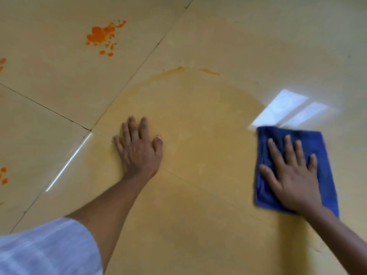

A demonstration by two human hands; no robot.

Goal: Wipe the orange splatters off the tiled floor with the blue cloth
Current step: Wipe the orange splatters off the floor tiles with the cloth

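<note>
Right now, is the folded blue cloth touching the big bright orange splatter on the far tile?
Apart. The head view shows the blue cloth under the right hand, with bare tile between it and the orange splatter.

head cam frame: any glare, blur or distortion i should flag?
Head view: window glare on the glossy floor just above the cloth, plus a thin glare streak left of the left hand; cloth edges and right hand slightly motion-blurred; whole frame soft; wide-angle tilts the tile joints; splatter still readable.

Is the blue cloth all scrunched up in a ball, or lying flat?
Flat. The blue cloth lies spread on the tiled floor, with the right hand pressing it down, fingers straight.
</note>
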